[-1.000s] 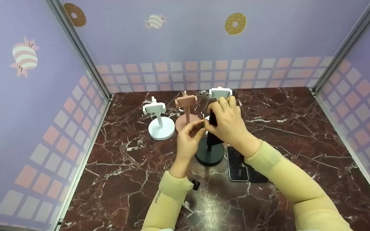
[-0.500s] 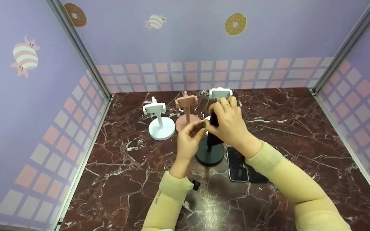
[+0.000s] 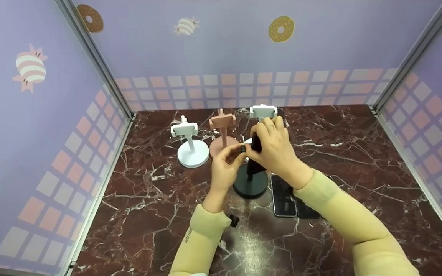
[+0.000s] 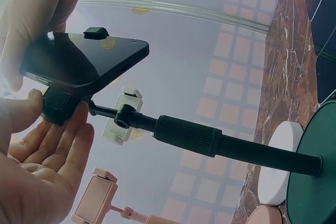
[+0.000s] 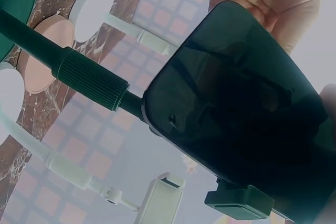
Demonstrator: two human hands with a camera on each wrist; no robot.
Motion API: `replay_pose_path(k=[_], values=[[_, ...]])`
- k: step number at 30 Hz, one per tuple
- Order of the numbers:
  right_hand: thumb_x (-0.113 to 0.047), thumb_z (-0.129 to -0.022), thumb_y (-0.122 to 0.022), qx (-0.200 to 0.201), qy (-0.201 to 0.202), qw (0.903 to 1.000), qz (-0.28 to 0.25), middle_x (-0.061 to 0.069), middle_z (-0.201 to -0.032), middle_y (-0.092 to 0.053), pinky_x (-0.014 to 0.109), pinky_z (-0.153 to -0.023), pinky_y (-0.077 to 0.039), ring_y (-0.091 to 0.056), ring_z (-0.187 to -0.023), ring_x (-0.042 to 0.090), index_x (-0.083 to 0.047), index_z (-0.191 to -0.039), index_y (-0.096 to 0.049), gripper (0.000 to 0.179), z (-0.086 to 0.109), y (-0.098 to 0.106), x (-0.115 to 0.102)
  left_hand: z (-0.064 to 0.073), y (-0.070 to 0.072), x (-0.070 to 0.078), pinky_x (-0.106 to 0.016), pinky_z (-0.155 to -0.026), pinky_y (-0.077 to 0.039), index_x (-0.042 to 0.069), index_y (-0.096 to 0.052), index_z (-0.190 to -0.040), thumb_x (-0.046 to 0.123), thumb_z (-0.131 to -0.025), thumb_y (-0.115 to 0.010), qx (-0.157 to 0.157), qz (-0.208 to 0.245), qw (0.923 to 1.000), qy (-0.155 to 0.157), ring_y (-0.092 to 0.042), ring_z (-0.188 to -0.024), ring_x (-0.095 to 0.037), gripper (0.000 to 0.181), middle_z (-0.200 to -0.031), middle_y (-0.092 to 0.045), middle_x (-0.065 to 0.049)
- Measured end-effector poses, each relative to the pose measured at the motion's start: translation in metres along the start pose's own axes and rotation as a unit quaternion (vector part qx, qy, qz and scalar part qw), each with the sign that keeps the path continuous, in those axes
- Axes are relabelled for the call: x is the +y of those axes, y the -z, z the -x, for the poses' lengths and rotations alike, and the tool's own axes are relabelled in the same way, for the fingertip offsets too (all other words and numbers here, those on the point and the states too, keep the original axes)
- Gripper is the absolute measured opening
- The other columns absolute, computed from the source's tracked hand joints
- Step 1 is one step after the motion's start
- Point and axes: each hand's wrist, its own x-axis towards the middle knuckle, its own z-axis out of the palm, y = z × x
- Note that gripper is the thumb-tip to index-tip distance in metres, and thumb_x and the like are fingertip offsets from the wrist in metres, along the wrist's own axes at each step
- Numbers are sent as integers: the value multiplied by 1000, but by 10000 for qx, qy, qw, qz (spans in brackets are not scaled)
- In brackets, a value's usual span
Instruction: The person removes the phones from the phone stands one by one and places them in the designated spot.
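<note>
A black phone (image 5: 236,98) sits tilted in the clamp (image 4: 58,103) of a dark phone stand, whose round base (image 3: 250,186) rests on the table. My right hand (image 3: 274,143) grips the phone by its end, most of which it covers in the head view. With thumb and fingers my left hand (image 3: 225,170) pinches the clamp's near end, seen from below in the left wrist view. The opposite clamp end (image 5: 239,203) overlaps the phone's other long edge. A ribbed collar (image 4: 188,136) shows on the stand's pole.
Behind the hands stand a white phone stand (image 3: 193,154), a pink one (image 3: 223,122) and another white one (image 3: 263,111), partly hidden. Two phones (image 3: 284,199) lie side by side at the right, partly under the right forearm. A small black item (image 3: 234,220) shows beside the left cuff.
Both hands stay almost still at the clamp and phone. The right hand and phone have shifted very slightly right; the stands and lying phones have not moved.
</note>
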Motion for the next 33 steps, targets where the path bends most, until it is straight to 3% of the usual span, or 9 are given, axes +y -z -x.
replay_pose_path(k=[18, 28, 33], values=[[-16, -76, -80, 29, 148, 9994, -324, 15, -91, -50, 43, -63, -39, -43, -92, 38, -3, -97, -53, 36, -1, -2, -2, 0, 1, 1, -20, -87, -59, -14, -67, -118, -5, -94, -70, -39, -69, 10000, -34, -72, -103, -30, 26, -113, -71, -31], [-16, -77, -81, -84, 168, 9989, -421, 14, -93, -50, 43, -62, -40, -42, -94, 36, -3, -100, -54, 38, -2, -2, -6, -1, 2, 3, -19, -83, -58, -14, -68, -117, -6, -93, -70, -43, -106, 9999, 52, -70, -95, -14, 26, -110, -71, -31], [-15, -75, -82, -51, 297, 9982, -516, 13, -94, -49, 42, -63, -39, -41, -93, 35, -4, -99, -53, 39, -1, -4, -6, -2, 2, 3, -19, -83, -59, -14, -68, -117, -8, -92, -68, -80, -84, 9999, 54, -71, -96, -18, 26, -109, -71, -32]])
